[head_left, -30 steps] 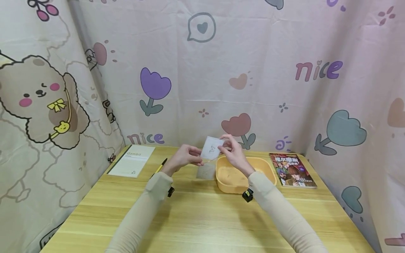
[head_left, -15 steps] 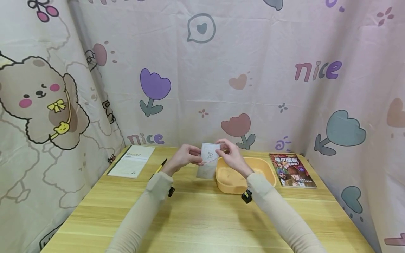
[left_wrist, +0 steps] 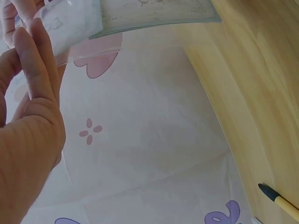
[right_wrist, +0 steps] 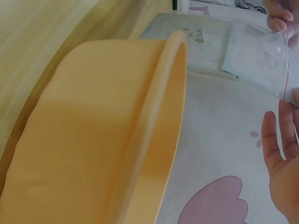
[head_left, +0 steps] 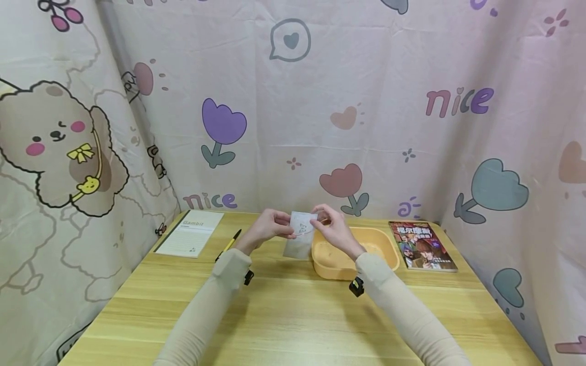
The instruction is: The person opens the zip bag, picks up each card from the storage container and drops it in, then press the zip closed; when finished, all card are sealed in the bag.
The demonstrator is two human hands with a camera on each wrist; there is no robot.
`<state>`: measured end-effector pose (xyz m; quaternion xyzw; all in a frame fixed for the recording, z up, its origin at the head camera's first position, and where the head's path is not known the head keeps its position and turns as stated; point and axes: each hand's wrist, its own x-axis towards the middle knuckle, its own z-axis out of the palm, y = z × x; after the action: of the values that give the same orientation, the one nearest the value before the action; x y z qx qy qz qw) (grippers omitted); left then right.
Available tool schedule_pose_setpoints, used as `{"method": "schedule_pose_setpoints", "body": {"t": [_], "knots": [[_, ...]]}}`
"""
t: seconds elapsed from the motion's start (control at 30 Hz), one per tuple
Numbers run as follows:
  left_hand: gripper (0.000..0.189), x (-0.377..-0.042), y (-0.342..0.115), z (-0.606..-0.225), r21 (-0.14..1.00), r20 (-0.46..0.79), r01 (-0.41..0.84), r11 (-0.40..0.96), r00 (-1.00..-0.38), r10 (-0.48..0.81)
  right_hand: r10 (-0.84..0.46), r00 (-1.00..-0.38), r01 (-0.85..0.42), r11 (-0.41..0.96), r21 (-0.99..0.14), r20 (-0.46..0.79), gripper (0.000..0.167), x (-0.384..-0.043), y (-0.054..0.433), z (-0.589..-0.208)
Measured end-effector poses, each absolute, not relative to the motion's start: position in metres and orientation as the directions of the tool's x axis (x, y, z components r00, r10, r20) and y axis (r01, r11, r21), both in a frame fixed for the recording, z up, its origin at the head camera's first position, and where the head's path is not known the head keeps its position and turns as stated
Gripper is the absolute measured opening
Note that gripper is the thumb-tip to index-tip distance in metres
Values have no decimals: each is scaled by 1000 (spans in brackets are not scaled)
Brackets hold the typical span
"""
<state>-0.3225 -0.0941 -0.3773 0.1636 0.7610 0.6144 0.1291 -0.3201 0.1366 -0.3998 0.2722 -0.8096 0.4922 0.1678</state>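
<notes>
My left hand (head_left: 267,229) pinches the left edge of a small clear zip bag (head_left: 303,222), while my right hand (head_left: 336,229) pinches its right side. A thin red line runs along the bag, and a little line drawing shows on it. In the right wrist view the bag (right_wrist: 259,58) looks wrinkled and see-through, with the fingertips of my right hand (right_wrist: 285,149) at its edge. Right below it in the head view stands a stack of thin translucent sheets (head_left: 297,249). In the left wrist view, my left hand's fingers (left_wrist: 35,65) lie against the bag (left_wrist: 74,23).
A yellow plastic basin (head_left: 331,272) stands close under my right hand. A magazine (head_left: 423,246) lies right of it. A white notebook (head_left: 189,234) and a yellow-and-black pen (head_left: 229,245) lie on the left. A patterned curtain (head_left: 284,127) hangs behind the wooden table (head_left: 293,315).
The bag was tilted with its top higher; it has straightened and come down slightly. My right hand has lowered a little and moved slightly left. My left hand has hardly moved.
</notes>
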Motion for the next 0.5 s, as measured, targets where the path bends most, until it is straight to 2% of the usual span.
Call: {"method": "schedule_pose_setpoints", "body": {"t": [0.27,0.5], "knots": [[42,-321,-95,-377,977,-2,84,197,-917,399,-295,-790,-612,407,-678,537,7,-322,141,-408],[38,-321,-95,-378,980,19,95,174,-919,393,-308,-786,-618,400,-677,536,8,-322,144,-411]]}}
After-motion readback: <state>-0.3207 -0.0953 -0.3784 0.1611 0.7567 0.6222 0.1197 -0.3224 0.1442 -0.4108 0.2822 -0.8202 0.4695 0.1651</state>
